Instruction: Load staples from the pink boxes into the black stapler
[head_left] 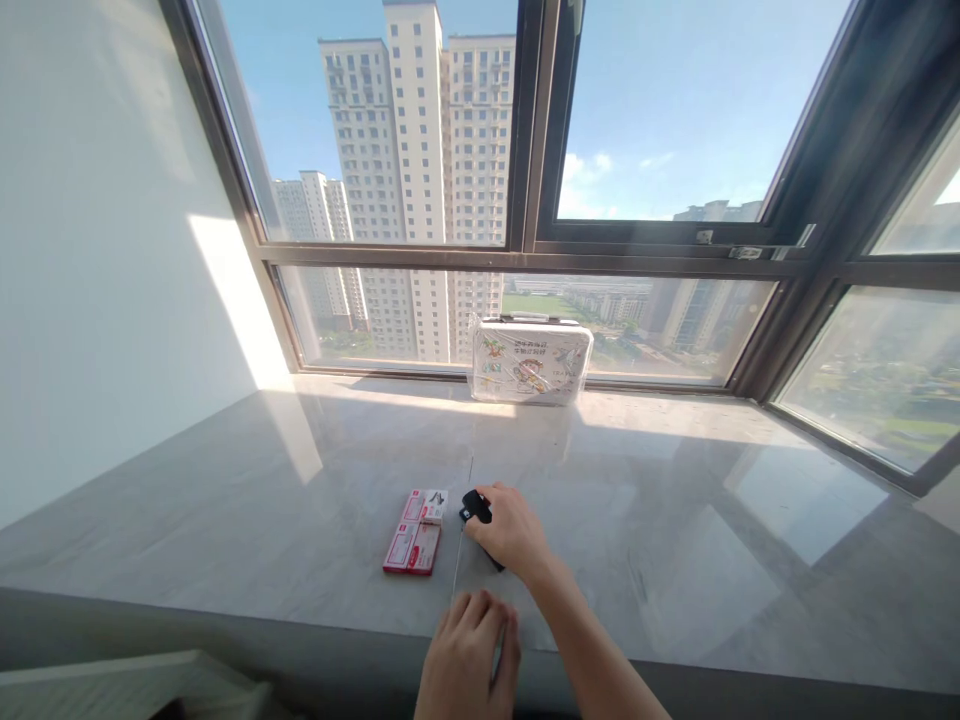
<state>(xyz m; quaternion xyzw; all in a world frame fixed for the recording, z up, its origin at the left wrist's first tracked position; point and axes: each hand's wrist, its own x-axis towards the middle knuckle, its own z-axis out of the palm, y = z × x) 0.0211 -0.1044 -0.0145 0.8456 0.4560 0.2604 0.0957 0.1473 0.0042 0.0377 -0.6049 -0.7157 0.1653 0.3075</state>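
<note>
My right hand (pixel 512 530) grips a black stapler (pixel 475 506) on the grey marble sill, with thumb and forefinger at its far end. The hand covers much of the stapler's middle, and its near end shows below the palm. Close to the sill's front edge lies my left hand (pixel 471 650), palm down and holding nothing visible, its thumb a little apart from the fingers. Just left of the stapler, several small red and white boxes (pixel 412 545) lie side by side. One white box (pixel 434 505) carries a picture of a dark stapler.
Against the window at the back stands a white case (pixel 531 365) with cartoon prints, a top handle and clear plastic wrap. A white wall (pixel 112 250) bounds the sill (pixel 247 520) on the left. Below the front edge, a pale object (pixel 135 685) shows at lower left.
</note>
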